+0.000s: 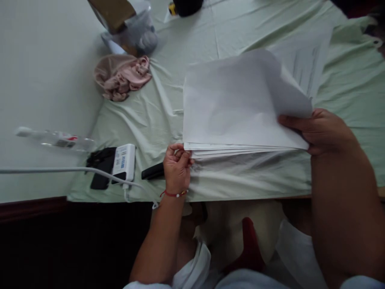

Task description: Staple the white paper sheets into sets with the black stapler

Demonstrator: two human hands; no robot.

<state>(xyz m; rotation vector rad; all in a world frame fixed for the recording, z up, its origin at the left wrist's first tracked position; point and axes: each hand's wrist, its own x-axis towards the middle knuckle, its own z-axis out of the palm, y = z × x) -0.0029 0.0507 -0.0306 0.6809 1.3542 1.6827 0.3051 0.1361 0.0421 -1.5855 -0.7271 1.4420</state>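
A stack of white paper sheets is held up above the cloth-covered table, its near edges slightly fanned and the top sheet curling at the right. My right hand grips the stack's right side, thumb on top. At the lower left corner, my left hand pinches the sheet edges between thumb and fingers. A black stapler-like object lies just left of my left hand, partly hidden by it. Behind the stack, a printed sheet rests on the cloth, partly covered.
Pale green cloth covers the table. On the left are a white power bank with a cable, a black phone, and a clear plastic bottle. Pink fabric and a clear plastic container stand farther back.
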